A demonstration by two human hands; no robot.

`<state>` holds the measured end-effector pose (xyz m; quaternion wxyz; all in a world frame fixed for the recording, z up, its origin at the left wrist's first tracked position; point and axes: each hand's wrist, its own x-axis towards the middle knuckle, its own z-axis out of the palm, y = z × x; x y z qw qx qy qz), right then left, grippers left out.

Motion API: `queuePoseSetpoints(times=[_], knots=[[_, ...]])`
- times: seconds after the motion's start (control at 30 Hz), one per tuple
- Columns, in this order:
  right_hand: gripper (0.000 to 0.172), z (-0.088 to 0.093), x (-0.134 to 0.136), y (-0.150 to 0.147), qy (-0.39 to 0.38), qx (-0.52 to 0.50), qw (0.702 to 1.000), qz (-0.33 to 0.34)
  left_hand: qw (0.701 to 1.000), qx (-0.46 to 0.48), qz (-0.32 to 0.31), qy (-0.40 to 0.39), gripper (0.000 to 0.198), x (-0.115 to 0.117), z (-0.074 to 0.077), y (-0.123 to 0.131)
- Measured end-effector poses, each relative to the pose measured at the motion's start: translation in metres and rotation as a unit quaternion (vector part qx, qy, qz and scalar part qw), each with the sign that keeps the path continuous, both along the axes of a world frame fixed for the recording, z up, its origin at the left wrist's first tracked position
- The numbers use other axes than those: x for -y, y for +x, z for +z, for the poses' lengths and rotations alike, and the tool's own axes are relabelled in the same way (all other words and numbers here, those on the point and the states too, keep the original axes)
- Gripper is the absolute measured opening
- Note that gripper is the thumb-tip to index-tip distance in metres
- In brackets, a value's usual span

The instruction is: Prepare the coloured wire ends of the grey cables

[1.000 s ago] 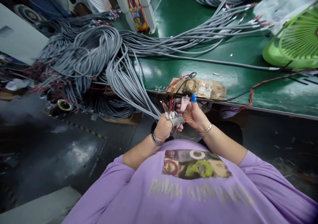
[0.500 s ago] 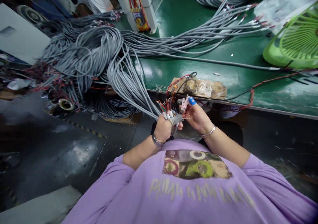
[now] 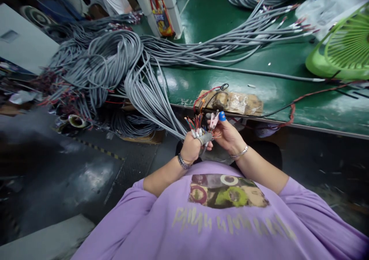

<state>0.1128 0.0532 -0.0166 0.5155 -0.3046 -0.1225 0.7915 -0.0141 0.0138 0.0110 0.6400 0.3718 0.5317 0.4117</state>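
Observation:
My left hand (image 3: 191, 147) is closed around the ends of several grey cables (image 3: 174, 126). Stripped coloured wires (image 3: 195, 122) fan out above the fist, with white bands at their bases. A grey wrap (image 3: 205, 138) covers the thumb, which presses on the bundle. Close by on the right, my right hand (image 3: 229, 136) pinches a small pale-pink clip-like piece (image 3: 213, 120), its exact kind unclear. One of its digits wears a blue cover (image 3: 221, 116). Thin reddish wire ends (image 3: 216, 135) lie between the two hands; whether the right fingers grip them too is hidden.
A worn wooden block (image 3: 245, 103) with attached leads sits at the front edge of the green table (image 3: 198, 84). Grey cable coils (image 3: 106, 56) pile up at left. A green fan (image 3: 343, 44) and a plastic bag (image 3: 331, 4) stand at right.
My left hand and the coloured wires have shifted slightly to the right. The right hand stays in nearly the same place, still pinching the pink piece.

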Motion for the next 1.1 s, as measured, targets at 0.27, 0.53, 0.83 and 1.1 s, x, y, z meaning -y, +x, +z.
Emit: queuePoseSetpoints(times=[0.27,0.53,0.83,1.1], knots=[[0.051,0.003,0.001,0.007,-0.008,0.013,0.999,0.040,0.999,0.009,0.032,0.024,0.034,0.014,0.000,-0.008],[0.034,-0.001,0.000,0.006,0.024,0.045,0.999,0.014,0.996,0.015,0.066,0.057,0.031,0.011,-0.004,-0.005],[0.048,-0.008,-0.008,0.000,0.026,0.002,0.999,0.037,0.996,-0.004,0.058,0.074,0.032,0.007,-0.008,0.001],[0.039,-0.006,-0.011,-0.005,-0.014,-0.028,0.999,-0.001,0.997,-0.015,0.052,0.058,0.033,0.007,-0.011,0.002]])
